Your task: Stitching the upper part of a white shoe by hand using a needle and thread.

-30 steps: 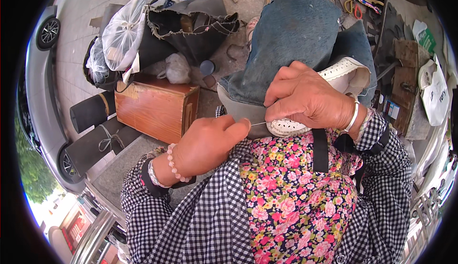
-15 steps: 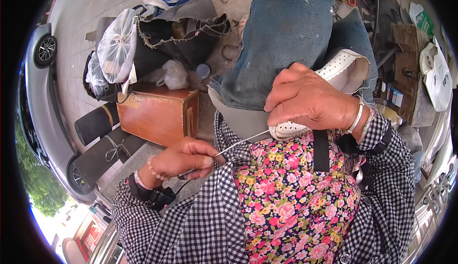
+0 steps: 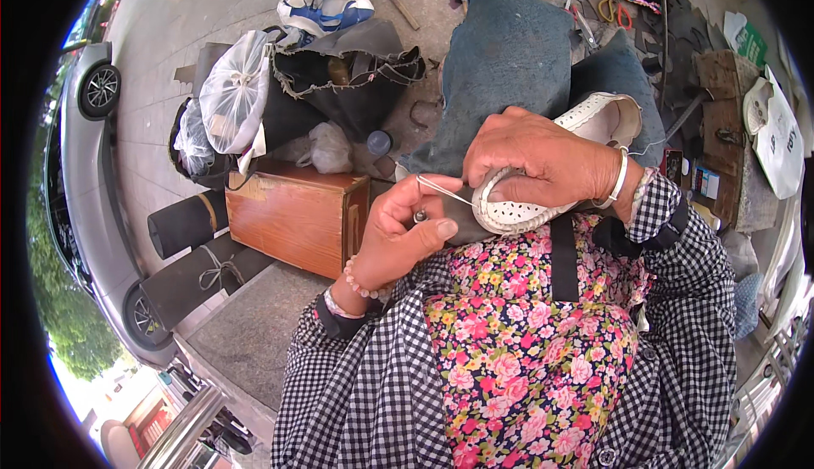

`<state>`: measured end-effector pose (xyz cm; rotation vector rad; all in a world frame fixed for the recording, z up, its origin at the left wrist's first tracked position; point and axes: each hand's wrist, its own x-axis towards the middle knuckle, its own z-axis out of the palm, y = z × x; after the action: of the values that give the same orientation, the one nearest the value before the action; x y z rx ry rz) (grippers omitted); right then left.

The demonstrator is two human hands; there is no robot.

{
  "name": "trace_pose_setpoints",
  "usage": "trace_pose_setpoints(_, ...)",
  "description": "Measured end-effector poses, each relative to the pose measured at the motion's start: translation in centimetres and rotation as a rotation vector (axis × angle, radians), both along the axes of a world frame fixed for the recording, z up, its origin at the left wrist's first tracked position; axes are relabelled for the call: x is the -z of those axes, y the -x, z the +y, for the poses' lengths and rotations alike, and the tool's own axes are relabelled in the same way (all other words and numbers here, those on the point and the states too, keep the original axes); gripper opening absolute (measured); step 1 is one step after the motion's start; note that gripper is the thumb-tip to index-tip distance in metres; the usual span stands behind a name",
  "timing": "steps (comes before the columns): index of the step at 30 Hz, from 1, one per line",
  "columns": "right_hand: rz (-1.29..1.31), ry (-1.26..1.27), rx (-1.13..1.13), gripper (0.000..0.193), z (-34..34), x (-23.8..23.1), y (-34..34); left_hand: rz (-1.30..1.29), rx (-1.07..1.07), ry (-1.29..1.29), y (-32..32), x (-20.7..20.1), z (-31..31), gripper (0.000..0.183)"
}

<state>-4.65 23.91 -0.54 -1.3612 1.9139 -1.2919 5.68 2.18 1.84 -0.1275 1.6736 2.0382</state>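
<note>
A white shoe (image 3: pixel 507 209) with small punched holes lies across my lap, its opening toward the far right. My right hand (image 3: pixel 543 159) grips it from above, fingers bent over its near part. White thread (image 3: pixel 443 189) runs from the shoe's edge to my left hand (image 3: pixel 403 227), just left of the shoe, and loops round the index finger. A small dark metal piece (image 3: pixel 420 214) shows between that hand's fingers; the rest of it is hidden. Under the shoe lies a worn blue cloth (image 3: pixel 509 53), with floral fabric (image 3: pixel 526 333) on my lap.
An orange-brown wooden box (image 3: pixel 284 221) stands at the left, beside dark rolls (image 3: pixel 182 223). Behind it are a black bag (image 3: pixel 339 104) and clear plastic bags (image 3: pixel 236 92). Scissors (image 3: pixel 623 15) lie at the far right, a wooden block (image 3: pixel 721 130) nearer. A parked car (image 3: pixel 89 189) is far left.
My left hand has risen rightward to the shoe, and the stretch of thread between the hands is shorter. My right hand still holds the shoe, now turned slightly. The view has shifted a little.
</note>
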Motion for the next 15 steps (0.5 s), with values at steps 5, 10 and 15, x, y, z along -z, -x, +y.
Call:
trace_pose_setpoints(5, -0.029, 0.014, -0.033, 0.012, -0.1, 0.1, 0.4, -0.105, -0.002, -0.456, 0.5, 2.0, 0.4, 0.03)
trace_pose_setpoints(10, -0.037, -0.021, -0.051, 0.01, 0.4, -0.1, 0.3, -0.149, -0.056, -0.527, 0.6, 2.0, 0.5, 0.038)
trace_pose_setpoints(15, -0.039, -0.04, -0.018, 0.009, 0.0, 0.0, 0.3, -0.073, -0.055, -0.455, 0.0, 2.1, -0.3, 0.041)
